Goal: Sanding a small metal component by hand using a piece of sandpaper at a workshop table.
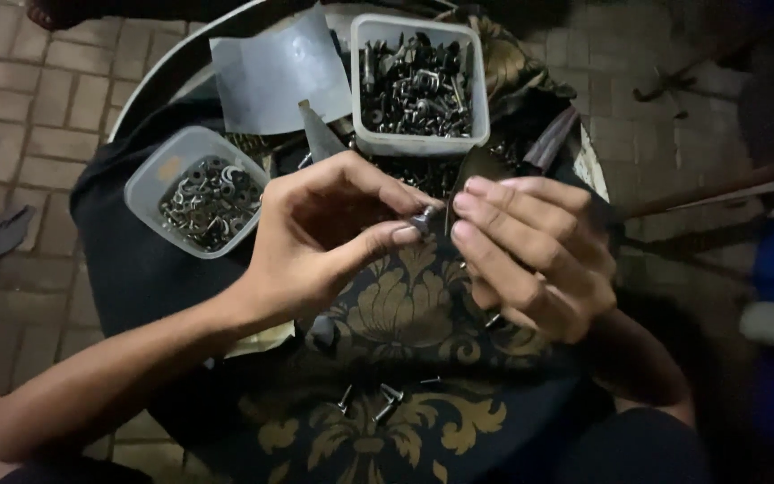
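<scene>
Left tub: a clear round tub (197, 190) of small flat metal rings sits by my left wrist, near the edge of the dark cloth (136, 269); I judge that a careless sweep of my forearm could tip it and scatter the rings onto the brick floor (11, 116).

Left hand: my left hand (315, 237) pinches a small dark metal piece (423, 218) between thumb and forefinger, a narrow fingertip hold. The piece is tiny and smooth-looking, so any slackening could let it fall into my lap.

The piece: short, dark and glinting, held in the air between my two hands above the gold-patterned cloth (405, 305). Dim light and blur hide its exact form; it may be a bolt or a rivet.

Loose pieces: a few small bolts (387, 394) lie on the patterned cloth below, where a dropped one would be hard to pick out.

Right hand: my right hand (530, 260) has its fingers curled, tips touching the piece; I cannot tell whether it holds anything more.

Back tub: a square tub (420, 85) heaped with dark hardware stands beyond my fingers, close enough to knock.
</scene>
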